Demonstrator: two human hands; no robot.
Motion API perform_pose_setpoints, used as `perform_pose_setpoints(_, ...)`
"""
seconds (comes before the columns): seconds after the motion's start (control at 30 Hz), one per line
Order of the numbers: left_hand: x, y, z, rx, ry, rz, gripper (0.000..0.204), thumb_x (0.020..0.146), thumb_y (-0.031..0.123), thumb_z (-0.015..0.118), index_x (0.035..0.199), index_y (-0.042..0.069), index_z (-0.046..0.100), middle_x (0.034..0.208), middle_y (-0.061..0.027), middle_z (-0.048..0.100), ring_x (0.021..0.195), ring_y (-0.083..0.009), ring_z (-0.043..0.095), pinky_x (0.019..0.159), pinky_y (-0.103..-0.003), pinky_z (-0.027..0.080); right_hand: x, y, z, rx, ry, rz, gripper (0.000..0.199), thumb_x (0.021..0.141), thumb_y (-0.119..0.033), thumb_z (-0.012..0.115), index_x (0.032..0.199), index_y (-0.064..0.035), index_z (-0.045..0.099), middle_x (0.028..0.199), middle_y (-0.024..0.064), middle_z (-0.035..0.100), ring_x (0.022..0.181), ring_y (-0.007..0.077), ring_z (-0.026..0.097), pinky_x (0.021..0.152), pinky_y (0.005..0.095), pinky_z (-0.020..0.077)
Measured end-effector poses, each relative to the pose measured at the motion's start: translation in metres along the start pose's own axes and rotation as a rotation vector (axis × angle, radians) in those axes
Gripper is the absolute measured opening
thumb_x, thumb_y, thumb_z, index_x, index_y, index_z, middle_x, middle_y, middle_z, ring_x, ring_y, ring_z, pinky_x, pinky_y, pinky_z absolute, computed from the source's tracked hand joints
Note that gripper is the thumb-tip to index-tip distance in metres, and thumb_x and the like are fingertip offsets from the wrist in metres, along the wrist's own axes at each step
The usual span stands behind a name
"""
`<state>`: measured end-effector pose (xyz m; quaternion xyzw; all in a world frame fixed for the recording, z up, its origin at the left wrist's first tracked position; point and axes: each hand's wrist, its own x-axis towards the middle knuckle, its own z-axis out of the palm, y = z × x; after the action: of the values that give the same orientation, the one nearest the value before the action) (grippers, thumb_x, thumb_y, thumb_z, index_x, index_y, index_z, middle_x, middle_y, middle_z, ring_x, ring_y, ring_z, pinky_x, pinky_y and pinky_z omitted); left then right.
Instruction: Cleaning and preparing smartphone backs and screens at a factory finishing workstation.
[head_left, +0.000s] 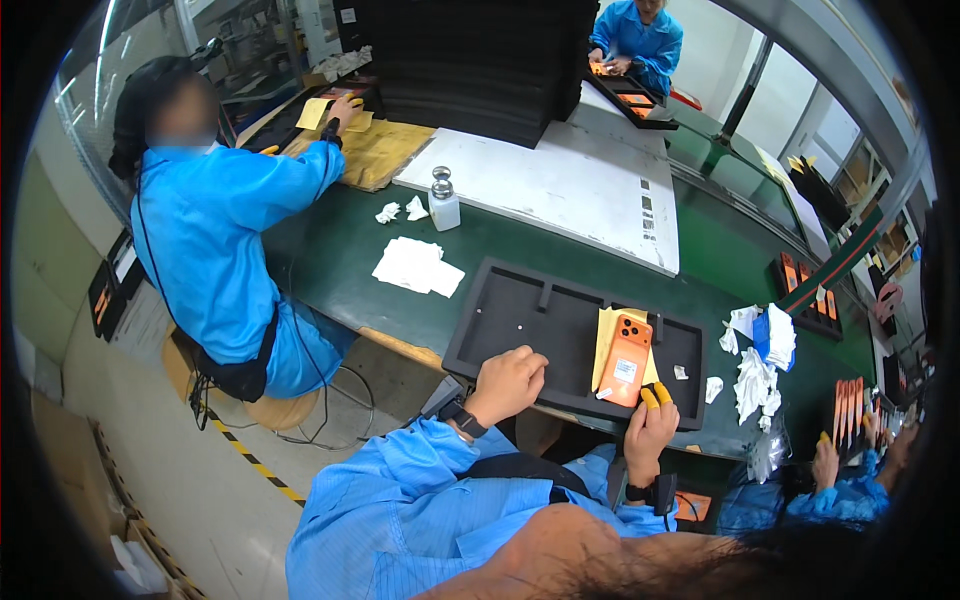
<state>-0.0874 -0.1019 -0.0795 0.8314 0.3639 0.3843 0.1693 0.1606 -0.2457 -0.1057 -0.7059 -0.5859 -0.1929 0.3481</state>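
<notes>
An orange smartphone, camera side up with a white label on its back, lies over a yellow sheet in the right half of a black foam tray. At the phone's lower right corner, my right hand grips the edge, with yellow covers on two fingertips. My left hand is over the tray's near left edge, its fingers curled together; whatever they may hold is hidden. Small white bits lie in the tray's left compartment, and a crumpled white scrap lies at its right.
White cloths and a pump bottle stand beyond the tray on the green table. Crumpled wipes and a blue-white pack lie right. A black stack rises behind. Co-workers in blue sit left, far back and right.
</notes>
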Motion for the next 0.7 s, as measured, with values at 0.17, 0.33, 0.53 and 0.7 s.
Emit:
perform_pose_setpoints(0.17, 0.0025, 0.0016, -0.0005, -0.02, 0.008, 0.021, 0.009, 0.085, 0.014, 0.066, 0.091, 0.011, 0.072, 0.08, -0.0066, 0.062, 0.073, -0.0304, 0.066, 0.063, -0.041, 0.053, 0.0021, -0.0012, -0.0006, -0.026, 0.041, 0.002, 0.021, 0.088, -0.006, 0.061, 0.105, 0.0019, 0.068, 0.11, 0.0194, 0.065, 0.09, 0.0358, 0.058, 0.08, 0.0457, 0.0424)
perform_pose_setpoints(0.33, 0.0024, 0.0021, -0.0038, 0.022, -0.018, -0.026, 0.01, 0.084, 0.013, 0.066, 0.091, 0.01, 0.072, 0.079, -0.0076, 0.062, 0.071, -0.0306, 0.065, 0.062, -0.041, 0.053, 0.0057, -0.0032, 0.0028, 0.016, 0.053, -0.02, 0.02, 0.085, -0.007, 0.063, 0.103, -0.0009, 0.069, 0.111, 0.0187, 0.065, 0.089, 0.0348, 0.058, 0.078, 0.0454, 0.0428)
perform_pose_setpoints(0.53, 0.0049, 0.003, -0.0025, 0.049, -0.012, 0.021, 0.009, 0.084, 0.012, 0.066, 0.091, 0.01, 0.073, 0.08, -0.0073, 0.063, 0.07, -0.0304, 0.066, 0.061, -0.04, 0.053, 0.0025, -0.0033, 0.0013, -0.003, 0.045, 0.011, 0.018, 0.084, -0.008, 0.064, 0.099, -0.0001, 0.069, 0.11, 0.019, 0.066, 0.088, 0.0348, 0.058, 0.08, 0.0454, 0.0436)
perform_pose_setpoints(0.7, 0.0047, 0.0029, -0.0007, 0.063, -0.006, 0.018, 0.009, 0.084, 0.012, 0.067, 0.091, 0.01, 0.072, 0.08, -0.0073, 0.063, 0.07, -0.0301, 0.065, 0.061, -0.04, 0.053, 0.0042, -0.0026, 0.0018, 0.006, 0.05, 0.009, 0.017, 0.084, -0.008, 0.064, 0.098, 0.0005, 0.069, 0.11, 0.0193, 0.066, 0.087, 0.0351, 0.057, 0.08, 0.046, 0.0436)
